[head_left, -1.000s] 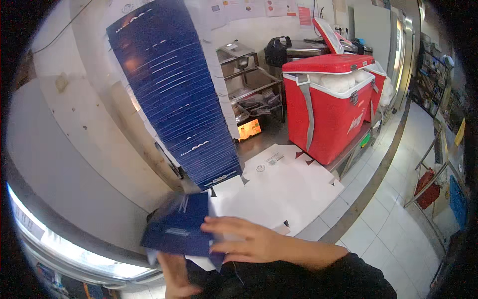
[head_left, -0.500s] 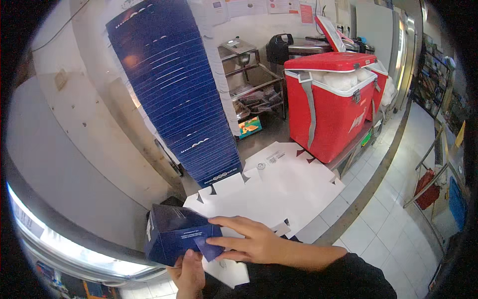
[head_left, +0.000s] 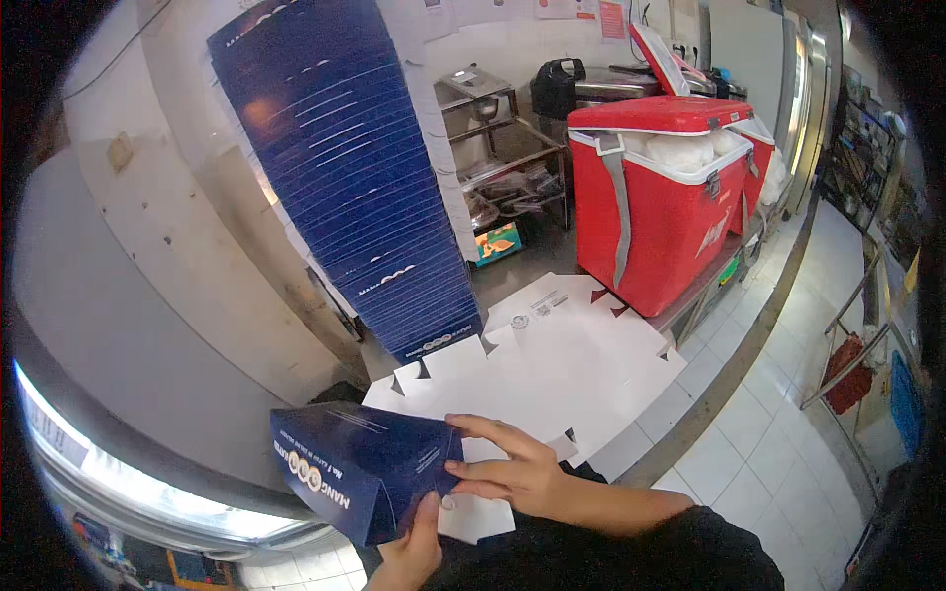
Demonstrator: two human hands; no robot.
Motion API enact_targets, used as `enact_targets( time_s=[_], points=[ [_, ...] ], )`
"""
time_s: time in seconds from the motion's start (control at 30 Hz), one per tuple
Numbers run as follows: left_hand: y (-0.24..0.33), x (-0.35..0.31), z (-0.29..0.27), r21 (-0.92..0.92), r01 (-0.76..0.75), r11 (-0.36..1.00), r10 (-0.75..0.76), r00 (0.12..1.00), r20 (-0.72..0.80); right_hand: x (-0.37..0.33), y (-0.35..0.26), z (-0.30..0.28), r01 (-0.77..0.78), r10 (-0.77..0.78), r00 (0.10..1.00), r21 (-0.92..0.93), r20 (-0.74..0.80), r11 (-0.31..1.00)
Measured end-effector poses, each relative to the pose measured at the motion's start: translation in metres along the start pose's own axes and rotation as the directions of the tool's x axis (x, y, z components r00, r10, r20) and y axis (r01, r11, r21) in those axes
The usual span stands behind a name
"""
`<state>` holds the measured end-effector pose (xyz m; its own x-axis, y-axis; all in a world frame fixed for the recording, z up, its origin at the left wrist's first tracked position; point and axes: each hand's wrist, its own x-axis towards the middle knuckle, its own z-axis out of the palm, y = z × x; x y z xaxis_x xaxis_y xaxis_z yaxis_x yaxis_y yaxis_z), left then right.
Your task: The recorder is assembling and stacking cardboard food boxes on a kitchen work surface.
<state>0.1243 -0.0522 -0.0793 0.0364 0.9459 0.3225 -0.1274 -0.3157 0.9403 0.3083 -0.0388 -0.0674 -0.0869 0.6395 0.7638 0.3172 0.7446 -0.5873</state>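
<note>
A dark blue cardboard box, partly folded, is held tilted in front of me at the lower left, with pale lettering on its near side. Gripping its lower right edge, my left hand shows its thumb on the outside; its other fingers are mostly hidden. The fingers of my right hand press on the box's right end. A white flap sticks out below the two hands. Flat white cardboard blanks with notched edges lie spread on the table beyond.
Behind the blanks stands a tall stack of blue folded cardboard against the wall. Red cool boxes holding white bags are on the table to the right. A metal rack stands between. White floor tiles run along the right.
The box has turned in my hands, so its lettered side now faces me more. The small flap under my right fingers is now folded against the box's end. Both hands shifted slightly right.
</note>
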Motion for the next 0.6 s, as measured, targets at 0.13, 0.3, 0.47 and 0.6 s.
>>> enact_targets(
  time_s=[0.13, 0.3, 0.47, 0.6],
  points=[
    [0.006, 0.002, -0.013, 0.027, 0.272, 0.962, -0.274, 0.958, 0.08, 0.0, 0.0, -0.007, -0.01, 0.01, 1.0, 0.001, 0.028, 1.0],
    [0.015, 0.032, -0.013, 0.661, -0.431, 0.614, 0.036, 0.852, 0.522, 0.002, 0.009, -0.019, -0.093, 0.109, 0.983, -0.115, 0.146, 0.989],
    [0.006, 0.029, -0.019, 0.757, -0.375, 0.535, -0.223, 0.802, 0.555, 0.005, 0.029, -0.028, -0.042, 0.153, 0.95, -0.372, 0.274, 0.927],
    [0.01, 0.033, -0.01, 0.734, -0.207, 0.646, -0.226, 0.867, 0.444, 0.0, 0.046, -0.033, -0.17, 0.129, 0.964, 0.163, 0.234, 0.972]
  ],
)
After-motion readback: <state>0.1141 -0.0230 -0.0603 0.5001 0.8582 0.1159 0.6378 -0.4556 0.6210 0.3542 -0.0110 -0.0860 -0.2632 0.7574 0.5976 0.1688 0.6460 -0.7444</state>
